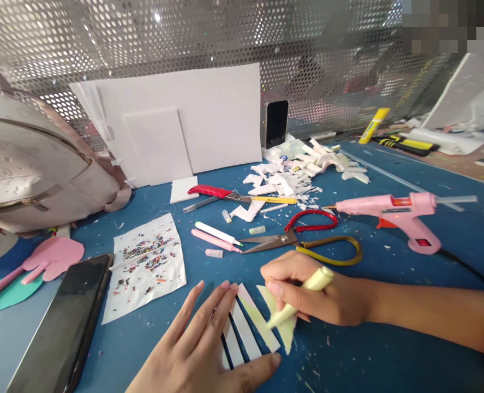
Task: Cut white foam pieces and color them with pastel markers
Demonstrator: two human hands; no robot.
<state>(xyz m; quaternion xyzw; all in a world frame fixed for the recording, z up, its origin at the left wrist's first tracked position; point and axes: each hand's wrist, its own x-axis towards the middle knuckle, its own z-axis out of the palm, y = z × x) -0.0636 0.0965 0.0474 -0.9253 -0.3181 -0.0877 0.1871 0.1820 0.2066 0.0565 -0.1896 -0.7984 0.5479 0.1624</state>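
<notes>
My left hand (209,349) lies flat with fingers spread on a white cut-out piece with pointed strips (248,327), holding it against the blue table (368,355). My right hand (315,295) is closed round a pale yellow marker (303,297), its tip touching the rightmost strip, which is coloured pale yellow. The other strips are mostly white.
Scissors (303,237) with red and yellow handles, two capped markers (217,236), a red-handled cutter (221,192), a pink glue gun (393,210), white scraps (303,172), a paper with glitter bits (147,265), a dark phone (67,322), a pale bag (33,164) and white boards (192,120) surround the hands.
</notes>
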